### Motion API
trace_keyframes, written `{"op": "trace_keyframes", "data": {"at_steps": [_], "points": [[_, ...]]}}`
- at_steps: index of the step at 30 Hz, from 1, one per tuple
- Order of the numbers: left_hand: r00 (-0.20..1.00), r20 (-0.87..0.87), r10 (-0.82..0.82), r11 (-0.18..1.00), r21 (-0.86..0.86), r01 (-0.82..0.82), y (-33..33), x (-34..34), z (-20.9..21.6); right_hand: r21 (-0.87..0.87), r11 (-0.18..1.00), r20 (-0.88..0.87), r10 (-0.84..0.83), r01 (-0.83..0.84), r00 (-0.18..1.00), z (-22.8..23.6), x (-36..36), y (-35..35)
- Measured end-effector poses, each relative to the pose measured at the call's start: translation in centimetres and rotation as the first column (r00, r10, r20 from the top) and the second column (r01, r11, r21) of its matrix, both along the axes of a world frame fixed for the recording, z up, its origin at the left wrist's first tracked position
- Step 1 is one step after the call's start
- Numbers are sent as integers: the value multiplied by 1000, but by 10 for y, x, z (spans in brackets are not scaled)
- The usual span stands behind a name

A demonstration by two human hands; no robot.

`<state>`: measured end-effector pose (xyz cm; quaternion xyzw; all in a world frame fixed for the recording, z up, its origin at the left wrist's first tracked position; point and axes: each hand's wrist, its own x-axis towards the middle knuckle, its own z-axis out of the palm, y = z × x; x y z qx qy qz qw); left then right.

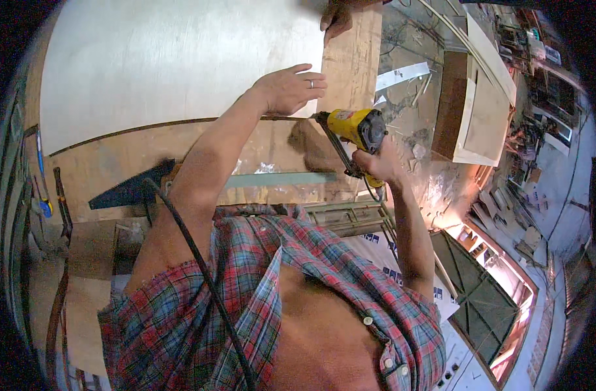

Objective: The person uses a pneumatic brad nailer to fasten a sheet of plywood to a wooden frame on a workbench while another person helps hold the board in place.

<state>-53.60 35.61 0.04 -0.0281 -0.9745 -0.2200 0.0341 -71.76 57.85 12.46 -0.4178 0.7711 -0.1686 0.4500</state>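
My right hand point(381, 161) is wrapped round the handle of a yellow and black nail gun point(353, 127). The gun's nose is at the near right corner of a large white-faced panel point(180, 58). On that panel, close to the same corner, my left hand point(290, 89) lies with its fingers stretched out and a ring on one of them. A dark strip edges the panel's near side. Another person's hand point(337, 23) touches the panel's right edge at the far side.
Under the panel is a wooden worktop point(350, 72). A handsaw point(130, 188) and a flat green strip point(281, 179) lie nearer me. A black hose point(200, 251) crosses in front of my left arm. Brown boards point(483, 111) stand at the right, beside floor scraps.
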Motion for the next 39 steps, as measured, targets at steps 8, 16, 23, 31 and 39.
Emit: {"op": "trace_keyframes", "data": {"at_steps": [8, 16, 23, 31, 39], "points": [[999, -28, 17, 1000, 25, -16, 1, -5, -4, -57, 998, -23, 11, -12, 1000, 2, 3, -5], [999, -50, -6, 999, -33, 5, 0, -4, -9, 5, 993, -116, 119, -119, 986, 25, 11, -21], [999, -45, 0, 1000, -7, 0, 1, -3, -13, 107, 993, -53, 46, -40, 998, 31, 15, -29], [1000, -6, -1, 1000, 0, 1, 0, -3, -11, 73, 993, -83, 95, -89, 992, 49, 21, -46], [993, -2, 116, 991, -64, -116, 0, 5, -1, -14, 986, -143, -169, 169, 975, 20, 23, 83]]}}
